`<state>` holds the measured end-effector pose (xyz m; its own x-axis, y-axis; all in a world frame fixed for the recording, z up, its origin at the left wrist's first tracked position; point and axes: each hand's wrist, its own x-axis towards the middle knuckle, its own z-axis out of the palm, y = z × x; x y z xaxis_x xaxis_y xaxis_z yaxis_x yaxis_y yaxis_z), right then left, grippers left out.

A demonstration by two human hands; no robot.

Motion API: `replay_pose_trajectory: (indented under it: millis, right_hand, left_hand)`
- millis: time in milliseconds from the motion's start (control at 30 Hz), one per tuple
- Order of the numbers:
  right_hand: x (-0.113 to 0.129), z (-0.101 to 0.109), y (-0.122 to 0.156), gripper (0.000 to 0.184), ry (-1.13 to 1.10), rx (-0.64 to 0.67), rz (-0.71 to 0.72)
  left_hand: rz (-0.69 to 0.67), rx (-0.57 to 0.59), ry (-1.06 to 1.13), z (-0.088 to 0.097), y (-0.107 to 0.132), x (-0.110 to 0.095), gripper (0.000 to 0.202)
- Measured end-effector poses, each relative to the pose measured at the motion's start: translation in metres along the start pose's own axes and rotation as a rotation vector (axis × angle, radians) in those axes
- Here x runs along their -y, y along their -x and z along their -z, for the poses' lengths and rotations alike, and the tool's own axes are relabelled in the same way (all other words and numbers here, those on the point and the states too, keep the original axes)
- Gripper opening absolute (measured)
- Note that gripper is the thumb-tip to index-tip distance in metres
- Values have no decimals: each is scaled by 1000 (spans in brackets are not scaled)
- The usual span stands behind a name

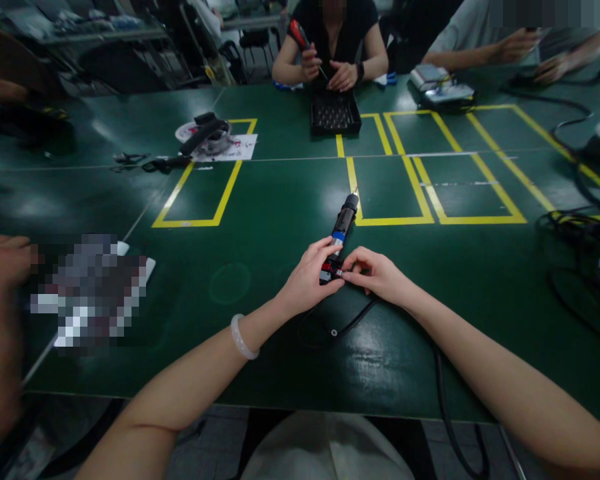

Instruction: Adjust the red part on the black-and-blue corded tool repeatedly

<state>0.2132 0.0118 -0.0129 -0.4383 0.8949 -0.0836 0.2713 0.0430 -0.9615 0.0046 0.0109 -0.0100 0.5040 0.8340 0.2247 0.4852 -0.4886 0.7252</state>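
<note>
A black electric screwdriver [343, 223] with a blue band lies on the green table [260, 253], its tip pointing away from me. My left hand [309, 279] is wrapped round its near end, where a red part shows. From the right, my right hand [379, 275] pinches the same end with thumb and forefinger. A black cable [360, 315] runs from that end back toward me and off the table's front edge. A pale bangle sits on my left wrist.
Yellow tape rectangles [433, 167] mark the table. A black parts tray [335, 112] stands before a person opposite who holds a red screwdriver [300, 37]. Cables [580, 267] coil at the right. Another person's hand [0, 320] is at the left edge.
</note>
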Motion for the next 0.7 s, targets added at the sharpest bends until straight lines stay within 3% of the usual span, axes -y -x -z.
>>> replay_pose_trajectory:
  millis: [167,333,533,700]
  right_hand:
    - [1,0,1,24,-53,35,-23]
    - [0,-2,0,25,-61,27,-62]
    - [-1,-4,1,21,-43,2,-32]
    - [-1,-4,2,13,-26,19,3]
  left_hand:
    - [8,5,-32,-1,1,-2,60]
    - [129,12,-144,-3,3,-11,67]
    - [219,77,-198,-2,3,-19,76]
    - [221,67,-246,-2,2,-19,76]
